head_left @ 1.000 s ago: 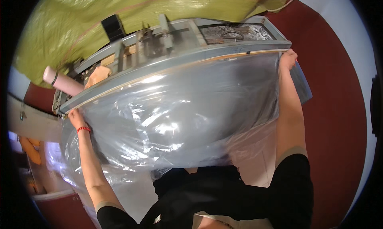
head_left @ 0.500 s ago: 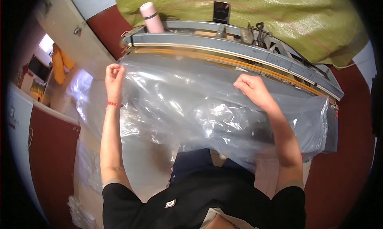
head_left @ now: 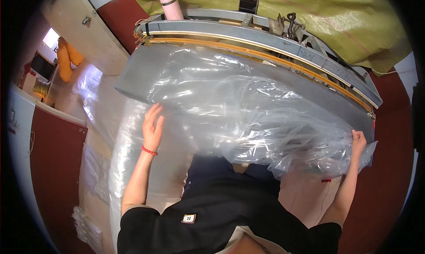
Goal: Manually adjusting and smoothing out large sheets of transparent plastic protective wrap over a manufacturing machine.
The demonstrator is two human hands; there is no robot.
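A wide sheet of clear plastic film [head_left: 212, 103] lies crumpled over the grey table of a machine [head_left: 137, 68] and hangs over its front edge. My left hand [head_left: 153, 127], with a red bead bracelet on the wrist, is over the film near the table's left front edge. Its fingers are stretched out and slightly apart, gripping nothing. At the right end my right hand [head_left: 358, 143] is closed on the film's edge, pinching it. Bunched folds of film lie just left of that hand.
Behind the table runs a grey metal sealing bar [head_left: 256, 37] with an orange strip [head_left: 212, 43]. A pink bottle [head_left: 170, 6], a dark phone [head_left: 249, 1] and metal clamps [head_left: 291, 26] are at the back. A door [head_left: 84, 28] stands open at left. More film [head_left: 90, 88] covers the floor there.
My left hand has come away from the film's far left corner, nearer to me, and its fingers have opened. My right hand has moved right and nearer. The film has slid back from the bar.
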